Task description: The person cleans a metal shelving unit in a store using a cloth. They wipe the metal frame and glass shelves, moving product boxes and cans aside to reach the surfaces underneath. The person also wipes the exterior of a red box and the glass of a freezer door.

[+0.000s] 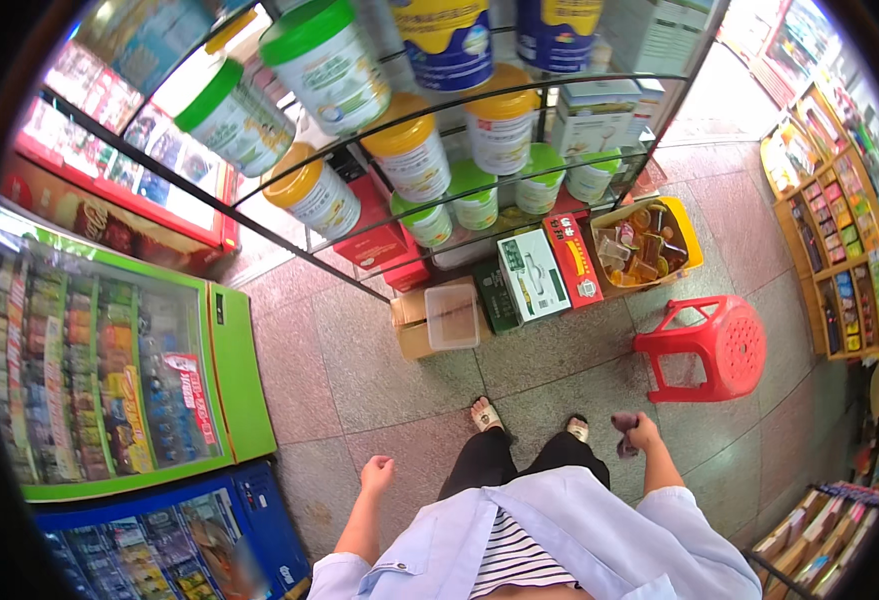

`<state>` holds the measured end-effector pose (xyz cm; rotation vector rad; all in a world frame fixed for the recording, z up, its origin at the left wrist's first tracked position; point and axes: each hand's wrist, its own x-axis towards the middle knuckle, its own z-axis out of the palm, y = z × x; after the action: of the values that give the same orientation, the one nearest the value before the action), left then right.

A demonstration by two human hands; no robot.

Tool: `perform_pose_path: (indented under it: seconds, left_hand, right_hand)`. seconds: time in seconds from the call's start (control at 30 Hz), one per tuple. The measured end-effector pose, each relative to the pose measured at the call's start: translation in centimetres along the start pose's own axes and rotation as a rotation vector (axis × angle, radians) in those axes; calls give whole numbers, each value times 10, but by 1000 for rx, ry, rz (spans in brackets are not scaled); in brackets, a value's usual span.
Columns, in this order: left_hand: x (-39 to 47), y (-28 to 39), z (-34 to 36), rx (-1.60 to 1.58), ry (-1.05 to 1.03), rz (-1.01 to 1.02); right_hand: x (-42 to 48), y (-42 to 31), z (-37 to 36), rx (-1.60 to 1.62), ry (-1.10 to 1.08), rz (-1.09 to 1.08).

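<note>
My right hand [642,432] grips a crumpled dark purplish cloth [624,433], out to the right of my body. Nothing shows in my left hand [378,474], which hangs at my left side over the tiled floor with its fingers curled in. Closest to the right hand is a red plastic stool [739,349] with a perforated seat. Ahead of my feet lies a cardboard box [409,334] with a clear plastic lid or tub [453,318] on top. Beside it are a white and green carton [535,276] and a red carton [574,262].
A black-framed shelf rack [319,271] holds several milk powder-type cans [413,161]. Right of the cartons, a yellow bin [691,225] contains small packaged jellies or drinks. A green display fridge [240,375] and a blue freezer [274,517] border my left. Wooden candy shelves [833,225] stand at right.
</note>
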<state>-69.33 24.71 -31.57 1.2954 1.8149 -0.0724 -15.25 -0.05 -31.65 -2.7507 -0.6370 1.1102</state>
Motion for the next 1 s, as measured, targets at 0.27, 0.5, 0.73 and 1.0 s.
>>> perform_pose_path:
  seconds: [0.27,0.5,0.73,1.0]
  left_hand:
    - [-81,67,43,217,30,66]
    - [-121,104,113,543,-185,101]
    - [-98,230,170,596,-118,441]
    - [-87,425,279,752,-299,858]
  right_hand:
    - [35,42,-47,410,100,-198]
    - [1,235,-72,464,165,161]
    - [-75,375,-48,842,319,418]
    - [-149,359,42,1015,414,698]
